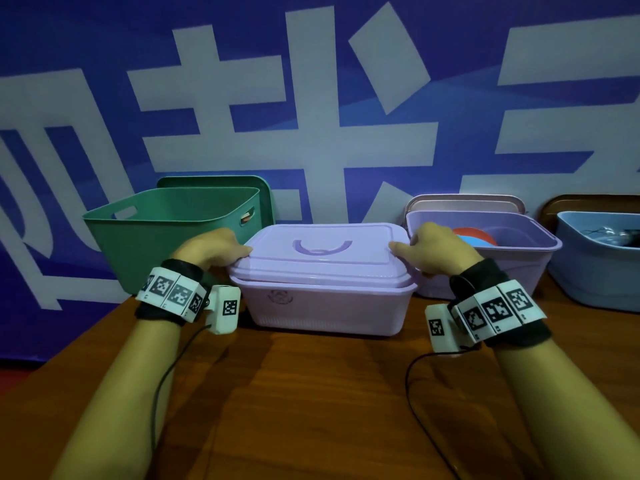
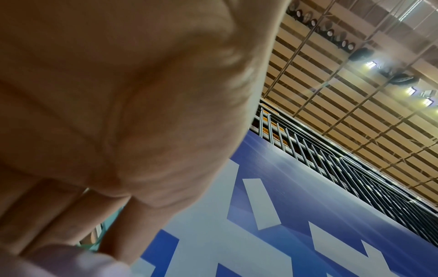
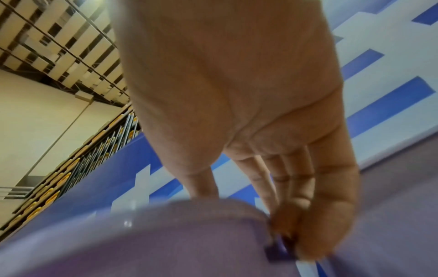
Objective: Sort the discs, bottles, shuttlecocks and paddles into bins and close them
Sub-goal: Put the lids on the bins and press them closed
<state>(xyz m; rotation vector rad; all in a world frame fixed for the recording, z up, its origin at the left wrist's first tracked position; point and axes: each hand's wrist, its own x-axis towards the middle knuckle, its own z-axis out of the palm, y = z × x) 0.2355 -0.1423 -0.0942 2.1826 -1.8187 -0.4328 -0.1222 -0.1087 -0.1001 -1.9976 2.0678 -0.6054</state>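
Head view. At frame centre I see a lilac bin (image 1: pixel 329 306) on the wooden table (image 1: pixel 311 410), with its lilac lid (image 1: pixel 322 249) seated on top, the arched handle facing up. My left hand (image 1: pixel 211 245) grips the lid's left end, thumb laid on the top surface and the other fingers curled down over the edge. My right hand (image 1: pixel 436 247) mirrors it at the lid's right end, thumb on top, fingers wrapped below the rim. Left of centre stands a green bin (image 1: pixel 166 237), open, with a green lid (image 1: pixel 214 181) propped behind it against the blue banner (image 1: pixel 104 46). Right of centre is a purple bin (image 1: pixel 519 251), open, holding red and blue discs (image 1: pixel 476 237); a pinkish lid (image 1: pixel 464 202) leans behind it. At the right edge a blue bin (image 1: pixel 595 265) holds dark items I cannot identify, with a brown lid (image 1: pixel 588 202) behind it.

Left wrist view. The palm of the left hand (image 2: pixel 106 93) fills the upper left of the frame; its fingers (image 2: pixel 66 215) run to the lower left, bent over a pale lilac edge (image 2: pixel 71 262). How tightly they close I cannot tell.

Right wrist view. The right hand (image 3: pixel 237 93) hangs from the top centre; its fingers (image 3: pixel 331 187) curl around the lid's rim (image 3: pixel 177 234) at lower centre, with the thumb above it.
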